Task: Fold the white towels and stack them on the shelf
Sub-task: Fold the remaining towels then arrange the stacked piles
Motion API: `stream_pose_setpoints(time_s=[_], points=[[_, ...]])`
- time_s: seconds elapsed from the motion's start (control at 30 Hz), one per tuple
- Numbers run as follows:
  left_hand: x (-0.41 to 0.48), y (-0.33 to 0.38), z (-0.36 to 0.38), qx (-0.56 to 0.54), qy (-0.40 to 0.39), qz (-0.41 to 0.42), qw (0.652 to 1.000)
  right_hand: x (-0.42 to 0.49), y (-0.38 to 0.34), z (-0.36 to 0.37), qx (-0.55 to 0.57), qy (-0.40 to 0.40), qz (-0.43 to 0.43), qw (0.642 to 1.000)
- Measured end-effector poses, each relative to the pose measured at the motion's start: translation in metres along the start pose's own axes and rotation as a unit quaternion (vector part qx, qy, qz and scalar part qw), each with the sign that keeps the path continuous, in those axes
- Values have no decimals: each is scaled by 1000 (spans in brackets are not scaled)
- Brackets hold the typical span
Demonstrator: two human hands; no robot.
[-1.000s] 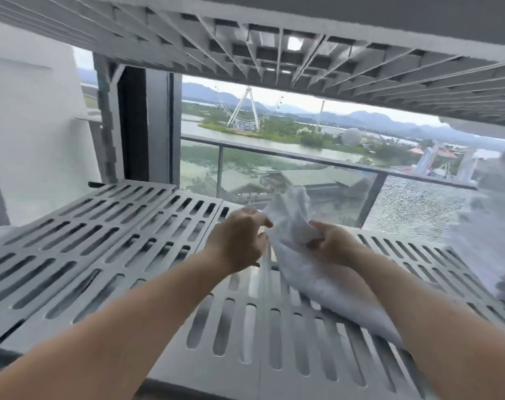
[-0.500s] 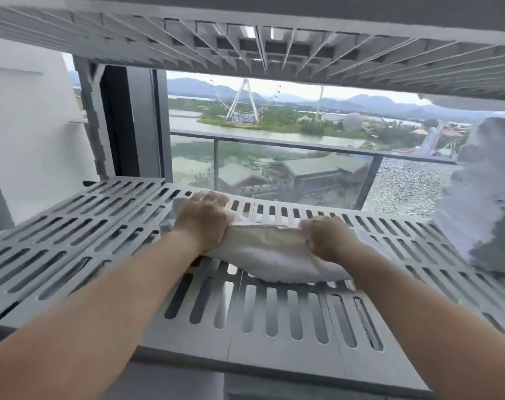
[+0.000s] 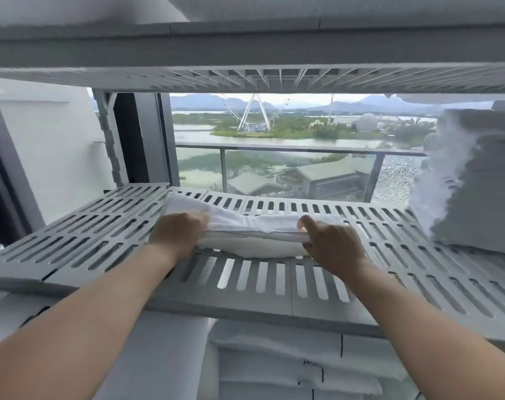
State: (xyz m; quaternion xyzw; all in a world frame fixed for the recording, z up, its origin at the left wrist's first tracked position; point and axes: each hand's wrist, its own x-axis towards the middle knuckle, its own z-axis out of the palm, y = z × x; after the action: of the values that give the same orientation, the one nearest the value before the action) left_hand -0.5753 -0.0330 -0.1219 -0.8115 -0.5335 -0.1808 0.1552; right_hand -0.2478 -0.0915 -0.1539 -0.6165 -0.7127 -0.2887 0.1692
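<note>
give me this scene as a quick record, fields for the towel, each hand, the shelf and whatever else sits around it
towel: folded white towel, lying on the shelf, long side running left to right
left: left hand holds the towel's left end, fingertips hidden in the fold
right: right hand pinches the right end, index finger on top
shelf: grey slatted shelf
stack: pile of folded towels at the shelf's right, apart from the held towel
above: upper shelf
below: more white towels
</note>
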Motion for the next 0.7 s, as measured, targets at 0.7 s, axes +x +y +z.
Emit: stream_pose_setpoints(time_s=[0.7], points=[[-111,-5,-17,70,-63,72,993,-133,-24,-61,64,-78,126,987]])
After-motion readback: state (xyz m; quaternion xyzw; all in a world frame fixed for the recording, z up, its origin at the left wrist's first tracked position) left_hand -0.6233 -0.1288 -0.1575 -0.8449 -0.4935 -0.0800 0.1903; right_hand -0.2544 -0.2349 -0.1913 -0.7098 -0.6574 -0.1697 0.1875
